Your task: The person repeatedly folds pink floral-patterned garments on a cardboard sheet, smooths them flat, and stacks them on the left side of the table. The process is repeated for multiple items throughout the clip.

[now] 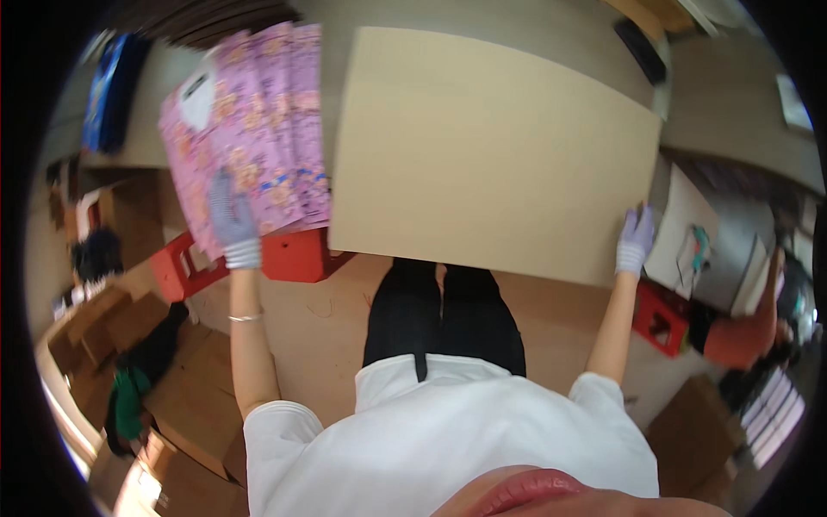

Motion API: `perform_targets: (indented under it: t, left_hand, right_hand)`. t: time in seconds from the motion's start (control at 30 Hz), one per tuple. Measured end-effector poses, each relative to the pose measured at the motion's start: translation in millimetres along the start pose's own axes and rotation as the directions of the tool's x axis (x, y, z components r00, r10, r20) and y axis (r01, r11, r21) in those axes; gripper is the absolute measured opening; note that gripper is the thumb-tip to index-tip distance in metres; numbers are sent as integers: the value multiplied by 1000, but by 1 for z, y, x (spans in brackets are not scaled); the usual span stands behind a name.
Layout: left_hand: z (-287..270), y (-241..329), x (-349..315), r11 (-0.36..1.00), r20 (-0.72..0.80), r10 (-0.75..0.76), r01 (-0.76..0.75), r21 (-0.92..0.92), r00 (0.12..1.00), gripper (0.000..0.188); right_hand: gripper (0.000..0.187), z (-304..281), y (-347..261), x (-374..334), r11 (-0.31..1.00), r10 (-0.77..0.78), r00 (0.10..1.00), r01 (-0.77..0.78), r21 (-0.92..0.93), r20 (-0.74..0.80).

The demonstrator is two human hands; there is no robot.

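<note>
A large beige board (495, 155) lies flat on the table in front of me. To its left is a stack of folded pink floral garments (258, 129), overlapping one another, with a white neck area and dark label on the top one. My left hand (231, 214), in a pale grey-lilac glove, rests on the garments with its fingers stretched out. My right hand (636, 239), gloved alike, touches the board's right edge with its fingers extended; nothing is visibly gripped in it.
Red plastic stools or crates (293, 255) stand under the table's near edge. Cardboard boxes (194, 401) are at lower left, with a blue bundle (112, 93) at far left. At right, another person's arm (745, 340) is beside a white panel (685, 228) holding a teal-handled tool (699, 248).
</note>
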State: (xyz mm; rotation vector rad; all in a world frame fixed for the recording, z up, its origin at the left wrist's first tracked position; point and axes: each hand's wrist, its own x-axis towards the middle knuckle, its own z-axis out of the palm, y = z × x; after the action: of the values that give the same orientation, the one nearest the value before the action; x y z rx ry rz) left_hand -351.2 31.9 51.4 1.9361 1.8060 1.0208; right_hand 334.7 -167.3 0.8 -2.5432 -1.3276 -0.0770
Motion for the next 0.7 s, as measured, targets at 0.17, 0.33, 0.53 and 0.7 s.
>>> perform_targets:
  t: [0.17, 0.33, 0.53, 0.7]
  left_hand:
    - [165, 168, -103, 871, 633, 285, -470, 142, 720, 63]
    - [170, 176, -95, 806, 637, 315, -552, 212, 704, 64]
    - [138, 114, -43, 954, 183, 238, -265, 141, 954, 64]
    - [99, 79, -2, 763, 273, -391, 476, -438, 879, 43]
  right_hand:
    - [59, 22, 40, 22, 960, 130, 978, -83, -269, 162]
    - [45, -62, -32, -3, 966, -164, 971, 122, -228, -176]
    - [21, -147, -13, -49, 662, 326, 892, 21, 749, -314]
    - [29, -124, 46, -20, 619, 433, 902, -290, 730, -9]
